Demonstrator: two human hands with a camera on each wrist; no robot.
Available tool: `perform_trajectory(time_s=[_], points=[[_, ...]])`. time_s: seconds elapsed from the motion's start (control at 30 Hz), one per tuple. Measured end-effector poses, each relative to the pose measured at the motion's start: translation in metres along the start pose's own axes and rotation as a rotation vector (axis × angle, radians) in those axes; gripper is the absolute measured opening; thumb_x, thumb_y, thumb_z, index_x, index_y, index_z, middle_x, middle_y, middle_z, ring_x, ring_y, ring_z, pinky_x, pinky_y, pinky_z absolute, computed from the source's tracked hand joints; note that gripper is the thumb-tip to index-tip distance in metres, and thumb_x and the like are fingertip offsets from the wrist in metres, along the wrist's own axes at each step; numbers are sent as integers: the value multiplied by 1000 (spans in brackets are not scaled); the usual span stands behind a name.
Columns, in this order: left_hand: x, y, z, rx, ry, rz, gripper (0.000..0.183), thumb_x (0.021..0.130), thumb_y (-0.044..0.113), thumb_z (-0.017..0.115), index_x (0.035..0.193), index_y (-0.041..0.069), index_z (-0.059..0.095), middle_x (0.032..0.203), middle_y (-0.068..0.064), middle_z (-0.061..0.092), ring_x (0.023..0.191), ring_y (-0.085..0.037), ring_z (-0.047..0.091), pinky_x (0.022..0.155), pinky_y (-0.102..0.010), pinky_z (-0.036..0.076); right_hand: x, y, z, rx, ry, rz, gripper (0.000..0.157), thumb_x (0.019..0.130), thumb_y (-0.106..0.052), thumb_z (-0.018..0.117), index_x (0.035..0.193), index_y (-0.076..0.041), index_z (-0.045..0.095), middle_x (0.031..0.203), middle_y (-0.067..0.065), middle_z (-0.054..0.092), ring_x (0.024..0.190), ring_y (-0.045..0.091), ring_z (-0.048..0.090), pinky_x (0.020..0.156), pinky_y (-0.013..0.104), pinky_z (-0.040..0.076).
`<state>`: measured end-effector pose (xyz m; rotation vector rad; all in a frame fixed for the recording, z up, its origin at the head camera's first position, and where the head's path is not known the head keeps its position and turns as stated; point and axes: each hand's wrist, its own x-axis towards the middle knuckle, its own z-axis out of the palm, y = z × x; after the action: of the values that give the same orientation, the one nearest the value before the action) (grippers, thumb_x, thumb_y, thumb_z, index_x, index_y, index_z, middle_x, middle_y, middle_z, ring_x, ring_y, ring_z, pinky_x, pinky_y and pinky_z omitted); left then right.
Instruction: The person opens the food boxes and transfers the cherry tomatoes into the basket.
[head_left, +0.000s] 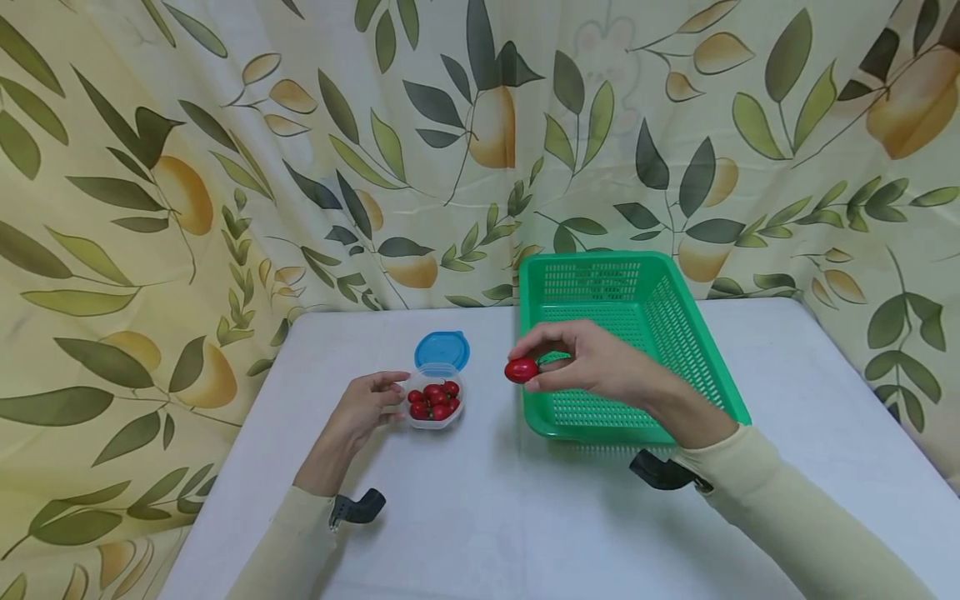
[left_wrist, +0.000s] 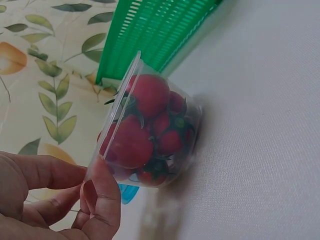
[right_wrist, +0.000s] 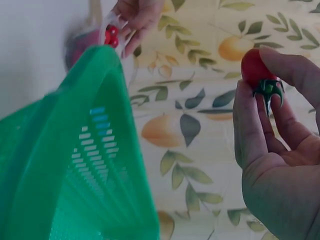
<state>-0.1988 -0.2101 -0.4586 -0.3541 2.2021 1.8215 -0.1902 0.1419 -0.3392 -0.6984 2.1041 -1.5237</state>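
Observation:
Between the thumb and fingers of my right hand [head_left: 600, 360] is a red cherry tomato [head_left: 521, 370]. It is held over the left side of the green basket [head_left: 600, 257]. In the right wrist view the tomato's green stem end [right_wrist: 268, 89] faces down toward the palm. My left hand [head_left: 362, 410] pinches the rim of a small clear plastic container [left_wrist: 118, 102] standing on the table. Several red cherry tomatoes [left_wrist: 131, 145] with green stems fill it. Its blue lid [head_left: 442, 350] lies flipped back behind it.
A white cloth covers the table [head_left: 465, 517]. The perforated basket stands at the back right, its left wall facing the container across a gap. Behind the table hangs a curtain [head_left: 442, 167] printed with leaves and fruit.

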Motion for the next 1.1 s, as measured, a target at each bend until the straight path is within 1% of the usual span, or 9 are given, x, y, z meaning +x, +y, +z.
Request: perform_trajectory(time_s=[0.17,0.4,0.57,0.77,0.93,1.1], points=[[2,1,0,10,-6,-2,37,99,1,59,136,4,63,108,-13,55,92,-25,60,75,-28,60,-6,5,-13,1,0,21,38,88,-17,80,124,-16,69,128,9,63,119,34,58,89,39,60],[2,1,-1,25,-12,6,36,100,1,58,136,3,62,107,-13,56,89,-23,60,74,-28,59,-13,18,-32,-36,-12,2,38,90,-16,78,126,-10,67,126,10,64,118,35,56,89,39,59],[1,2,-1,23,-18,14,36,100,1,58,135,2,62,106,-12,56,90,-22,60,73,-26,59,-16,26,-49,-62,-4,-2,39,90,-15,78,127,-9,67,126,10,65,118,35,56,88,41,59],[0,4,-1,17,-18,12,36,99,0,58,135,1,62,108,-13,56,93,-25,60,72,-25,59,-18,36,-71,-86,1,-2,39,90,-13,76,127,-8,66,127,12,65,116,36,58,86,41,59],[1,4,-1,23,-18,11,36,99,-1,57,135,2,63,112,-15,56,98,-27,59,72,-25,58,-19,45,-86,-115,7,4,37,90,-14,77,125,-10,67,126,13,65,115,32,59,88,43,57],[2,4,-1,26,-9,6,36,99,-1,58,135,2,63,113,-15,56,97,-27,59,71,-24,58,-19,49,-100,-137,10,25,40,90,-15,78,127,-8,66,126,12,66,117,30,60,90,40,56]])
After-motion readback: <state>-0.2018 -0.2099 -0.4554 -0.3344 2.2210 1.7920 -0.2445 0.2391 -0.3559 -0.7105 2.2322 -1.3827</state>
